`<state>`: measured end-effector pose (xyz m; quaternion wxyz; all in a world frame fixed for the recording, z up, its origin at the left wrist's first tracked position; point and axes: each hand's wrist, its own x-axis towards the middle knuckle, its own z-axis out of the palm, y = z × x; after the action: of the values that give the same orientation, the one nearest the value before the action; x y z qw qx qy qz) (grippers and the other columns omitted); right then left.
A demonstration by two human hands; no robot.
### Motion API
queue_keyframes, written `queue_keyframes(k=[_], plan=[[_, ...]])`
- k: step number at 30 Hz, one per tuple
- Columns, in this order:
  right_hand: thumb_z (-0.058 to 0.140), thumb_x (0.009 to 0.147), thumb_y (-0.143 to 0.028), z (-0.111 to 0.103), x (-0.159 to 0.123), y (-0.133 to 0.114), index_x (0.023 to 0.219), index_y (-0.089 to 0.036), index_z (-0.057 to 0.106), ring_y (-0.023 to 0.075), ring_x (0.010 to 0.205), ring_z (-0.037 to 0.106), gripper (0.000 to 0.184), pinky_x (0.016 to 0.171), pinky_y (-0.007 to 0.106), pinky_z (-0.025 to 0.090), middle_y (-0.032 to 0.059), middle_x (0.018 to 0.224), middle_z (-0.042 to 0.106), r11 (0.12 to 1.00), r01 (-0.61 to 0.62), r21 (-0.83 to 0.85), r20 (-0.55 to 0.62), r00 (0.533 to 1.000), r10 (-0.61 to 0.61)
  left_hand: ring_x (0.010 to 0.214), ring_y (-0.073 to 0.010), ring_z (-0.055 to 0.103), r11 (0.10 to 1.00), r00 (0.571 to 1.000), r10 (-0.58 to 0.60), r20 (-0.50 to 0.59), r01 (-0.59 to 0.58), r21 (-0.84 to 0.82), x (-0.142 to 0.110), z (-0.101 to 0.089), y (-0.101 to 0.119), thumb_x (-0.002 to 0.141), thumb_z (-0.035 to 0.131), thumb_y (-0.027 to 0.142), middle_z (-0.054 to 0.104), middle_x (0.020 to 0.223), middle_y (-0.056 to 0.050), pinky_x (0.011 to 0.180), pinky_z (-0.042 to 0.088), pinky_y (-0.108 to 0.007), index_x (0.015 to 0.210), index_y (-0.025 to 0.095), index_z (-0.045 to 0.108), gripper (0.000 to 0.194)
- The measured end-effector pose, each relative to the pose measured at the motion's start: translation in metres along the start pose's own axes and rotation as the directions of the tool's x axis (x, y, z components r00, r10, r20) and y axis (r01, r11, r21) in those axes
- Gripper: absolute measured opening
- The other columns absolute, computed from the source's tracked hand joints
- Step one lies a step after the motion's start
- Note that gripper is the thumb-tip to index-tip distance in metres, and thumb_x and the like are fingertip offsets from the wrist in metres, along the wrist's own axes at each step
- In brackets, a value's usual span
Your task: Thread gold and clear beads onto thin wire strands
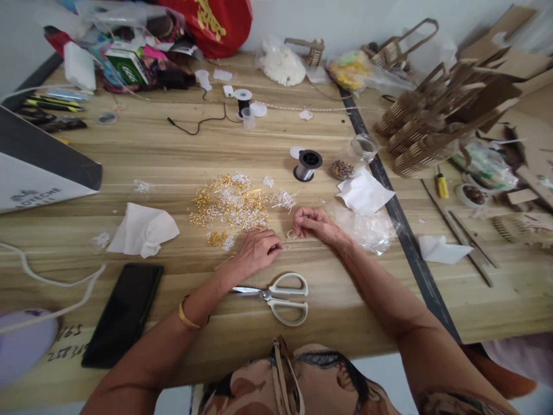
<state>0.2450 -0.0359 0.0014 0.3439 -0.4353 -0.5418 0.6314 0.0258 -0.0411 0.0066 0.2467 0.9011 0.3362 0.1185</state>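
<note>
My left hand (258,251) rests low over the wood table with its fingers curled in a pinch. At its fingertips lies a tiny pale loop (286,246); whether the fingers grip it is too small to tell. Facing it, my right hand (314,223) is closed, thumb and finger together at a small metal ring (291,234). Just beyond the left hand spreads a pile of gold and silver jewellery findings (235,202). Silver pins (284,199) lie at the pile's right side. Scissors (276,297) with pale handles lie between my forearms.
A wire spool (307,165), a jar of beads (360,151) and white paper (365,193) stand beyond my right hand. A phone (125,311) and crumpled tissue (142,230) lie left. Small woven baskets (415,138) crowd the right back; a red bag (224,26) sits behind.
</note>
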Motion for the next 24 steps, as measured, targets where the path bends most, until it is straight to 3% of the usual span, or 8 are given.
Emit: queue_keyframes(k=[9,18,24], plan=[[0.057,0.084,-0.05,0.008,0.001,0.003,0.079,-0.015,0.058,0.0082,0.057,0.056,0.035,0.052,0.02,0.044,0.0034,0.075,0.067,0.994,0.044,-0.105,-0.047,0.998,-0.049,0.075,-0.0161,0.06,0.999,1.0,0.008,-0.014,-0.008,-0.031,-0.002,-0.001,-0.001,0.084,0.058,0.018,0.067,0.078,-0.004,0.072,0.045,-0.028,0.078,0.017,0.067,0.011],[0.055,0.083,-0.052,0.013,0.002,0.005,0.079,-0.017,0.056,0.0076,0.053,0.047,0.035,0.049,0.02,0.04,-0.0027,0.064,0.053,0.964,0.06,-0.259,-0.114,0.989,-0.092,0.073,-0.0145,0.061,0.98,0.988,-0.037,-0.152,0.006,-0.199,-0.002,-0.001,-0.006,0.082,0.059,0.017,0.068,0.078,-0.003,0.072,0.047,-0.027,0.08,0.017,0.067,0.008],[0.054,0.083,-0.052,0.017,0.005,0.004,0.079,-0.018,0.055,0.0073,0.049,0.044,0.035,0.045,0.02,0.035,-0.0043,0.058,0.049,0.933,0.034,-0.358,-0.165,0.981,-0.099,0.07,-0.014,0.059,0.967,0.946,-0.122,-0.3,0.044,-0.253,-0.002,-0.002,-0.014,0.082,0.058,0.016,0.067,0.076,-0.003,0.069,0.047,-0.027,0.079,0.017,0.065,0.008]])
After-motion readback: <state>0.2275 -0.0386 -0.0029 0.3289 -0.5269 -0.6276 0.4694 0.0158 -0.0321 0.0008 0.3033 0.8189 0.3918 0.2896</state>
